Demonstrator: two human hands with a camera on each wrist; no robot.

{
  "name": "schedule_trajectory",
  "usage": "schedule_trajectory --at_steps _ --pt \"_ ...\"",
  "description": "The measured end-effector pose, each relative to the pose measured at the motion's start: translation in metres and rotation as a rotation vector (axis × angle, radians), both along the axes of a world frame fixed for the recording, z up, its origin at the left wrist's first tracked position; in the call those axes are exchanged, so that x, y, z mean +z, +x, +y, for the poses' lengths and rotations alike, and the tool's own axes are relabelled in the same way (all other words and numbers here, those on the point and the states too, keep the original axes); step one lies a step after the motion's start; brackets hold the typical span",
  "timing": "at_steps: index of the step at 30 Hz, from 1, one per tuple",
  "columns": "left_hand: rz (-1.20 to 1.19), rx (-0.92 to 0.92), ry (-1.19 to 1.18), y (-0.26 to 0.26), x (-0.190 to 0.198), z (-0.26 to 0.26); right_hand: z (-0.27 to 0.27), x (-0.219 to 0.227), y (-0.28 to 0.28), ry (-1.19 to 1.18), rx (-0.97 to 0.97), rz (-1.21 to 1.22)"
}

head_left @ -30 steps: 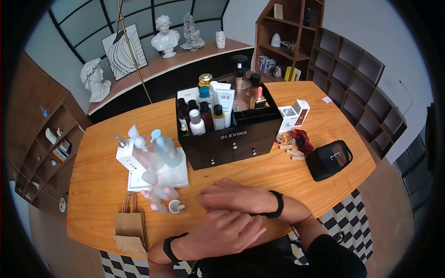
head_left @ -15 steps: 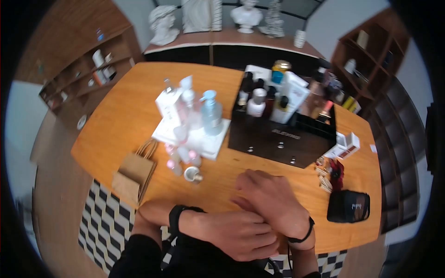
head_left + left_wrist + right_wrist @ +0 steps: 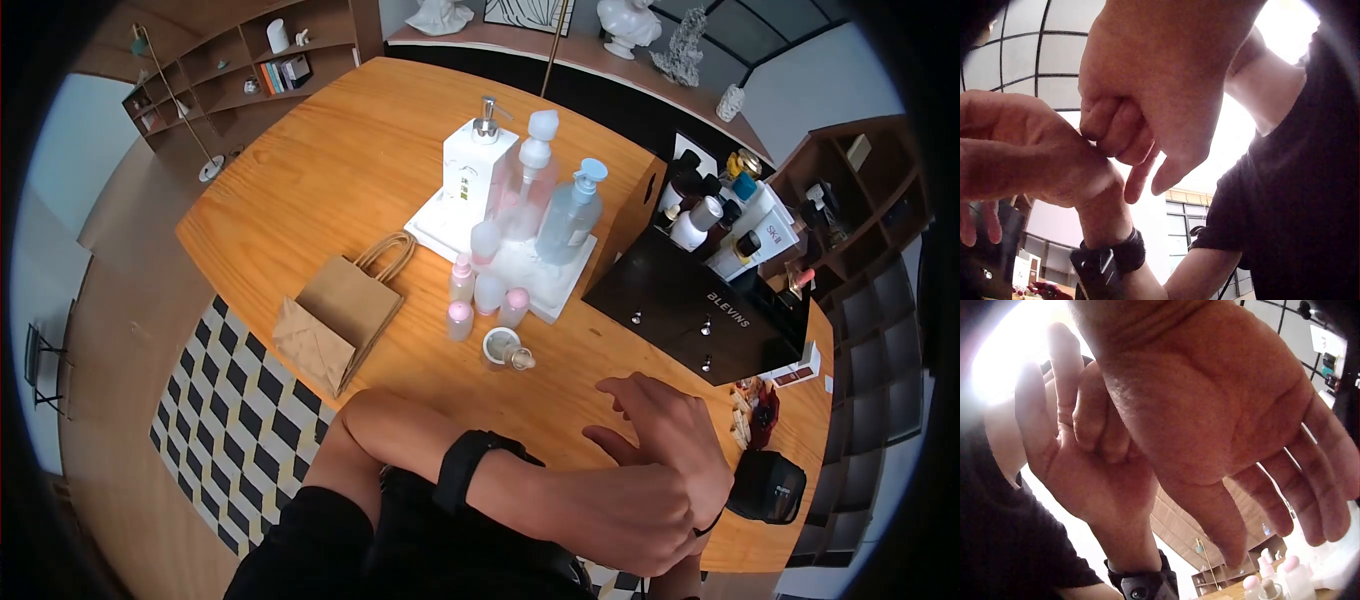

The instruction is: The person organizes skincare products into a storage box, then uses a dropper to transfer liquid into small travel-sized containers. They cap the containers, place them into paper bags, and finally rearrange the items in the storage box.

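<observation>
My left hand [image 3: 620, 515] crosses over the right wrist, its knuckles against that wrist. In the right wrist view, some fingers of the left hand [image 3: 1100, 469] curl in toward its palm while one points straighter; nothing shows in it. My right hand [image 3: 665, 430] hangs above the front of the table [image 3: 570, 410], thumb apart from the relaxed fingers. Seen from below in the right wrist view, its palm is bare. Nearest on the tabletop stand a small white open jar [image 3: 500, 345] with a dropper top [image 3: 520, 358] beside it, and several small pink-capped bottles [image 3: 514, 305].
A black organizer [image 3: 690, 300] packed with cosmetics stands at the right. Pump bottles [image 3: 570, 220] and a white dispenser box [image 3: 475, 170] share a white tray [image 3: 555, 290]. A brown paper bag [image 3: 345, 310] lies at the left edge, a black pouch [image 3: 768, 487] at the far right.
The head view has turned left, so the table things sit farther right. The left hand has shifted across the right wrist. The right thumb now shows apart from its fingers.
</observation>
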State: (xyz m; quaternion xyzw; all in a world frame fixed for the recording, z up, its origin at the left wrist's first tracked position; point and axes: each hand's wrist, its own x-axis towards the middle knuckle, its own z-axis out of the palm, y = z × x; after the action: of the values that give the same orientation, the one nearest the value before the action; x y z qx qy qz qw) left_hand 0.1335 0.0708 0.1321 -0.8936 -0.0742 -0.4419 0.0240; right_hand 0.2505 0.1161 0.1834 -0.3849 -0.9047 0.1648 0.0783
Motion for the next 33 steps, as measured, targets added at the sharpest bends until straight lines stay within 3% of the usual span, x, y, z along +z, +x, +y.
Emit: schedule_trajectory --at_steps 4,6,13,15,19,25,27,30,33 --pt "-0.016 0.007 0.057 0.000 -0.002 -0.005 -0.002 -0.011 -0.011 -0.039 -0.018 -0.032" --pt "0.146 -0.016 -0.019 0.003 -0.003 -0.011 -0.002 -0.015 -0.014 -0.082 -0.001 -0.102" --pt "-0.034 -0.147 -0.042 -0.018 0.019 -0.005 -0.001 -0.023 -0.023 -0.129 0.037 -0.205" --pt "-0.096 -0.226 -0.151 -0.016 0.017 -0.007 -0.001 -0.025 -0.022 -0.125 0.043 -0.177" --pt "-0.028 -0.266 -0.218 -0.018 0.016 -0.011 0.000 -0.023 -0.022 -0.112 0.060 -0.167" --pt "0.018 -0.258 -0.176 -0.013 0.013 -0.014 -0.003 -0.022 -0.014 -0.081 0.051 -0.129" --pt "-0.078 -0.090 -0.011 -0.002 0.005 -0.014 0.002 -0.023 -0.005 -0.056 0.063 -0.078" --pt "-0.048 0.000 0.037 0.009 -0.008 -0.013 0.009 -0.021 0.005 -0.059 0.081 -0.006" --pt "0.141 -0.119 0.039 0.008 -0.007 -0.006 0.017 -0.019 0.014 -0.014 0.090 0.086"
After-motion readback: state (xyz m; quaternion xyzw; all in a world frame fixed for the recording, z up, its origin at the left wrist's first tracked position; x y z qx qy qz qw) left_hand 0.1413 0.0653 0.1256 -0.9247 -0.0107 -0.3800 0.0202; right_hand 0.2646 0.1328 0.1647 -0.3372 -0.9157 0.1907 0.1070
